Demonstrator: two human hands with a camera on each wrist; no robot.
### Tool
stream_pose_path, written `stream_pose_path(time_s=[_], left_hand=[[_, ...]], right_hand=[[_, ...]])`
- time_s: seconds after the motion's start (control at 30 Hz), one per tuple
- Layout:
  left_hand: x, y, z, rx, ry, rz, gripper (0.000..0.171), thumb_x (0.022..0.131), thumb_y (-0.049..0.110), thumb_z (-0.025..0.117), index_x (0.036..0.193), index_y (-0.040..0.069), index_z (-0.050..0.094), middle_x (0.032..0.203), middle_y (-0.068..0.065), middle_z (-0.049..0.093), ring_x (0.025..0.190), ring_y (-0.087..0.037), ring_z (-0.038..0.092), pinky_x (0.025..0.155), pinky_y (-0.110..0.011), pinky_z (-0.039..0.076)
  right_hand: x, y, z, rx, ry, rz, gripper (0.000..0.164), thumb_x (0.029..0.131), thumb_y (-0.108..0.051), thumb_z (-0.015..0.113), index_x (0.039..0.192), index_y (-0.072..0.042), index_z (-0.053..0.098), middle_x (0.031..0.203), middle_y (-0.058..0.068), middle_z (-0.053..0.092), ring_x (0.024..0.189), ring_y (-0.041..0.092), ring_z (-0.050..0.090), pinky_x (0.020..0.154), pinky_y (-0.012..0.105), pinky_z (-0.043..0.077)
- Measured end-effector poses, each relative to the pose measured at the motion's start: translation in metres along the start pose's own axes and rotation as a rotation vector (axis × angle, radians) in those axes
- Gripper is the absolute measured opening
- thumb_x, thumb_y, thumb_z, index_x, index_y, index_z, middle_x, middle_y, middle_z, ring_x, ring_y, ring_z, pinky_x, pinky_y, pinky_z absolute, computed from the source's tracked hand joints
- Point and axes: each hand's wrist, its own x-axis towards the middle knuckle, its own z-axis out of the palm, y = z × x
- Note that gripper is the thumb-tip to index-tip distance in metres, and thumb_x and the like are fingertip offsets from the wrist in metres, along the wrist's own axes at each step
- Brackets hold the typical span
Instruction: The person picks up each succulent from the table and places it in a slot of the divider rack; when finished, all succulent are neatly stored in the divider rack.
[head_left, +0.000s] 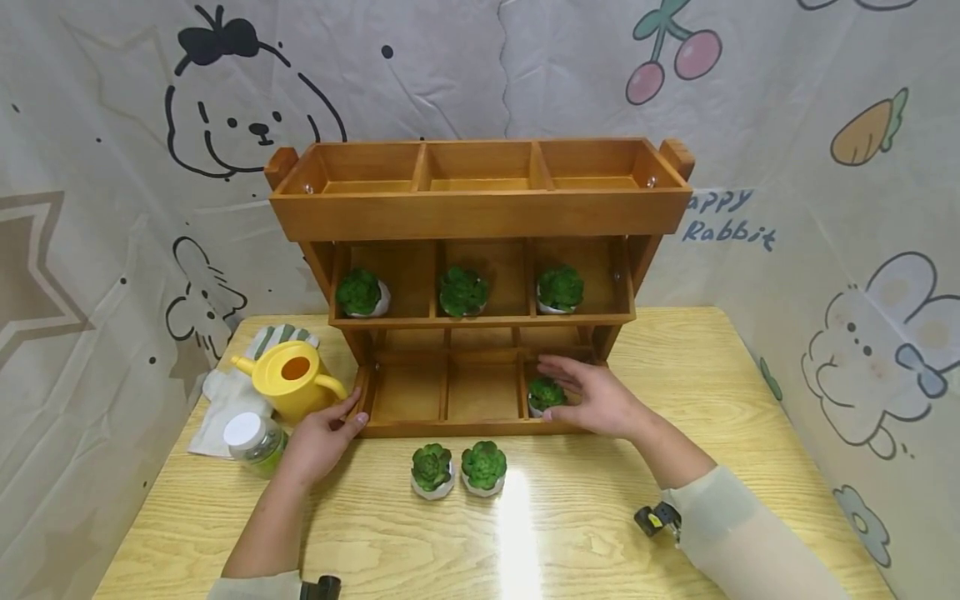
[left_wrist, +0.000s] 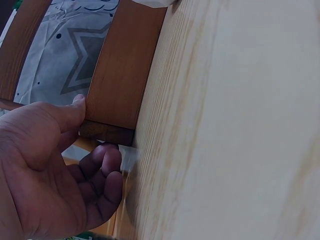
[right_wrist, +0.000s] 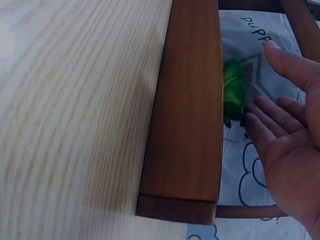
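A three-tier wooden shelf (head_left: 480, 218) with divided compartments stands on the table. My left hand (head_left: 318, 442) grips its bottom tier at the left front corner; in the left wrist view the thumb rests on the wooden edge (left_wrist: 117, 70) and the other fingers curl at its end. In the bottom right compartment sits a small potted succulent (head_left: 545, 393). Beside it is my right hand (head_left: 603, 402), fingers relaxed and thumb apart. The right wrist view shows a fingertip close to the green leaves (right_wrist: 233, 92); whether they touch I cannot tell.
Two potted succulents (head_left: 483, 467) stand on the table before the shelf. Several more, one of them a left succulent (head_left: 360, 292), fill the middle tier. At left are a yellow watering can (head_left: 288, 387), a white-lidded jar (head_left: 258, 446) and a cloth (head_left: 225, 408).
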Motion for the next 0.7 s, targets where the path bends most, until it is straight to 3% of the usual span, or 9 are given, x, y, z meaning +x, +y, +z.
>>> stream_pose_path(time_s=[0.7], left_hand=[[0.001, -0.001, 0.000, 0.009, -0.001, -0.002, 0.058, 0.105, 0.048, 0.059, 0.157, 0.025, 0.047, 0.150, -0.022, 0.053, 0.137, -0.046, 0.050, 0.109, -0.064, 0.041]], right_hand=[[-0.004, -0.021, 0.026, 0.096, -0.091, -0.063, 0.080, 0.088, -0.020, 0.086, 0.157, -0.012, 0.045, 0.148, 0.011, 0.059, 0.134, 0.032, 0.058, 0.109, 0.038, 0.049]])
